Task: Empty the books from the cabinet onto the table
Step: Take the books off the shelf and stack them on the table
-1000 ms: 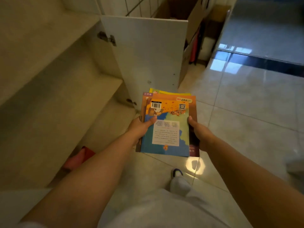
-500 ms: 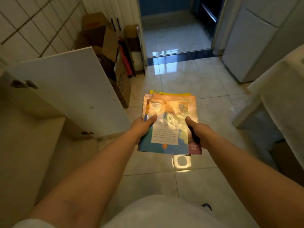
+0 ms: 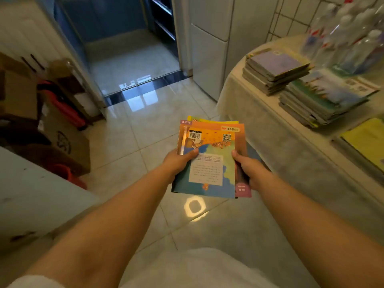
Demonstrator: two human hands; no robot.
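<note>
A small stack of thin paperback books (image 3: pixel 209 161) is held flat above the glossy tiled floor (image 3: pixel 133 132), back cover up — orange and blue print, a barcode label and a QR square near the top edge, a white text panel lower down. Yellow and pink covers are fanned out slightly beneath it. The stack is gripped on its left edge by the left hand (image 3: pixel 178 161), thumb laid across the cover and fingers curled under; the right edge is clamped the same way by the right hand (image 3: pixel 250 169), thumb on top.

Just to the right, the round table (image 3: pixel 259 129) is seen, draped in a pale, softly textured cloth with a curved rim. Two squared stacks of books (image 3: pixel 299 84) are already laid on it, with a yellow sheet (image 3: pixel 367 140) near the frame edge and clear plastic bottles (image 3: pixel 349 36) behind. Bare cloth is left along the near rim.

Open tile is spread ahead up to a dark threshold strip (image 3: pixel 145 85) at a doorway. On the left, brown cardboard boxes (image 3: pixel 60 140) are crowded by the wall, and a white cabinet door panel (image 3: pixel 27 196) juts in low.
</note>
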